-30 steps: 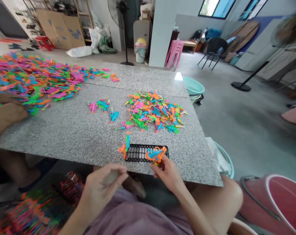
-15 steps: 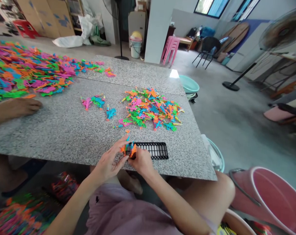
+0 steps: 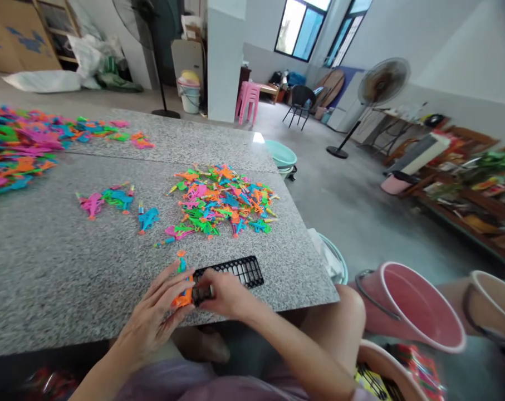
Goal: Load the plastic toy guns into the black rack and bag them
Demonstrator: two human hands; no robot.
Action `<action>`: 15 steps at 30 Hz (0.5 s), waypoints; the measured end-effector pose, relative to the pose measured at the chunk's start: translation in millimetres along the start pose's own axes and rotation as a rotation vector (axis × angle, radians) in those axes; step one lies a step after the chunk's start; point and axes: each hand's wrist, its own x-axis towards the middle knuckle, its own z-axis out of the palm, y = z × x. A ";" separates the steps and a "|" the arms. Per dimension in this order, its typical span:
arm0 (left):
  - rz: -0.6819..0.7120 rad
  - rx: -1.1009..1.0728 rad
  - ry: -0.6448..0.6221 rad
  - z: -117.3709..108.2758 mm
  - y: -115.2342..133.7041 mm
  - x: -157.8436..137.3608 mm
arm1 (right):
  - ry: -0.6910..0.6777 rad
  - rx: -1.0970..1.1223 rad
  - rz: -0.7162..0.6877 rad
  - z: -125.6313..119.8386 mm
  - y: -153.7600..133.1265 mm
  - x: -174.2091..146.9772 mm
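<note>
A black slotted rack (image 3: 252, 271) lies on the granite tabletop close to its front edge. At its left end stand small orange and blue plastic toy guns (image 3: 182, 301), with my left hand (image 3: 154, 309) curled around their left side, fingers and thumb against them. My right hand (image 3: 225, 294) is over the left part of the rack, thumb and fingers bent inward beside the toy guns. What lies between those fingertips is hidden. A small orange piece (image 3: 181, 253) rests just beyond my left fingers.
A pile of colourful toy guns (image 3: 227, 200) lies beyond the rack, with a few loose ones, such as a blue one (image 3: 147, 218), to its left. A larger heap (image 3: 22, 145) covers the far left. A pink bucket (image 3: 419, 306) stands on the floor at right.
The view has swung right, and the co-worker's hand at left has left the picture. My right hand has moved away from the orange toy gun onto the rack, which now lies at a slant.
</note>
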 end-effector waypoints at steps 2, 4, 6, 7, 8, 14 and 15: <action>-0.014 -0.020 0.001 1.0 2.4 2.1 | 0.191 -0.199 0.168 -41.5 38.1 10.5; -0.032 -0.031 0.016 3.4 4.3 3.5 | 0.315 -0.330 0.333 -83.0 78.6 24.5; -0.061 -0.043 0.027 5.8 4.2 3.4 | 0.304 -0.398 0.363 -112.7 111.5 37.0; -0.077 -0.053 0.031 6.3 3.4 2.8 | 0.283 -0.411 0.354 -121.6 123.2 40.9; -0.098 -0.068 0.034 6.2 2.3 2.0 | 0.257 -0.413 0.338 -126.7 131.4 42.4; -0.207 -0.204 0.022 -2.7 1.5 0.1 | 0.273 -0.265 0.318 -111.8 130.7 8.7; -0.210 -0.198 0.009 -3.3 2.8 0.4 | 0.279 -0.228 0.312 -102.9 124.4 1.8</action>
